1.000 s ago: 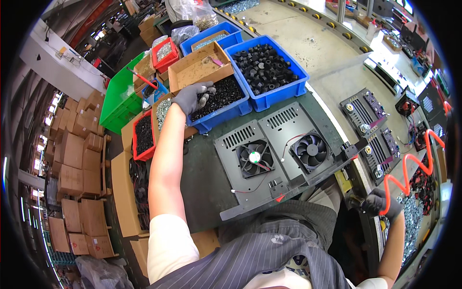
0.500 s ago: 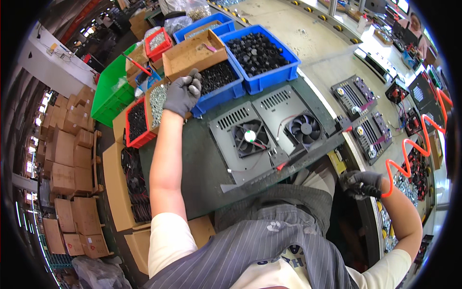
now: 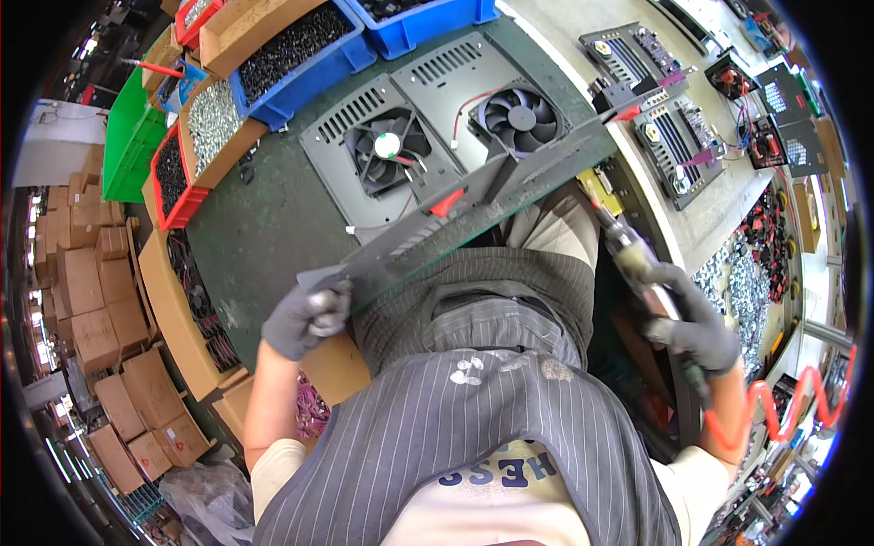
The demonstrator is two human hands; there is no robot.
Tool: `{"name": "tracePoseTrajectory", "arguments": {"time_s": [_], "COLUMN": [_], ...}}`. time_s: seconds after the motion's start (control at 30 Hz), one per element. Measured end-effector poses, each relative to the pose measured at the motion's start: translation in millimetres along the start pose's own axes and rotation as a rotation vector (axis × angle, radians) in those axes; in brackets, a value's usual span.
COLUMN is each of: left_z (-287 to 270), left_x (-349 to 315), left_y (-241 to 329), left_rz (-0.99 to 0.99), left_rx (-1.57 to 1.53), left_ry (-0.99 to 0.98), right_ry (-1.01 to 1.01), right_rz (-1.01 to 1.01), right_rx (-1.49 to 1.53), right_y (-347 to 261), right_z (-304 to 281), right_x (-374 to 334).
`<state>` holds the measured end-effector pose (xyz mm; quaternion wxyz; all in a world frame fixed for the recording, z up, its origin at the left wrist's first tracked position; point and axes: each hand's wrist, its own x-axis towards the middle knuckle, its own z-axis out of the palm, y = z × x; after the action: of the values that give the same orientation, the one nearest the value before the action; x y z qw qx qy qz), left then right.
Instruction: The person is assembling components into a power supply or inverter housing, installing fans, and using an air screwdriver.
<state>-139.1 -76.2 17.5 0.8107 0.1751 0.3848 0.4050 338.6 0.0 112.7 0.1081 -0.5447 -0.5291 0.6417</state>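
Observation:
My left hand (image 3: 309, 317), in a dark grey glove, is closed beside the near left corner of a grey metal panel (image 3: 369, 207). Its curled fingers hide whatever they hold. In my gloved right hand (image 3: 696, 320) is a pneumatic screwdriver (image 3: 630, 253), its tip pointing up and left, short of the panel's near edge. A red coiled hose (image 3: 774, 414) runs by the right forearm. The slotted panel lies on the dark green bench and carries a fan with a white centre label (image 3: 389, 148) and an all-black fan (image 3: 519, 120).
Behind and left stand a blue bin of small black parts (image 3: 296, 55), a cardboard tray of silver screws (image 3: 214, 118), a red bin (image 3: 171, 177) and a green crate (image 3: 132, 136). At right, slotted assemblies (image 3: 678, 150) rest on a pale surface. An open carton (image 3: 173, 309) flanks the bench.
My left hand has come back from the parts bins to the panel's near left corner. My right hand has raised the screwdriver inward. The view has shifted, with bins nearer the top edge.

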Motion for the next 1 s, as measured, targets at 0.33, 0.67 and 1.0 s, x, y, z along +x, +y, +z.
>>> {"name": "tracePoseTrajectory", "arguments": {"time_s": [0.33, 0.67, 1.0], "left_z": [110, 146, 164], "left_x": [112, 152, 157], "left_y": [-51, -57, -58], "left_rz": [-0.053, 0.021, 0.147], "left_rx": [-0.009, -0.145, 0.203], "left_ry": [-0.056, -0.079, 0.077], "right_ry": [-0.199, -0.291, -0.271], "right_rz": [0.081, -0.068, -0.090], "right_rx": [0.655, 0.369, 0.308], "right_y": [65, 51, 59], "right_z": [59, 46, 43], "right_x": [74, 21, 22]}}
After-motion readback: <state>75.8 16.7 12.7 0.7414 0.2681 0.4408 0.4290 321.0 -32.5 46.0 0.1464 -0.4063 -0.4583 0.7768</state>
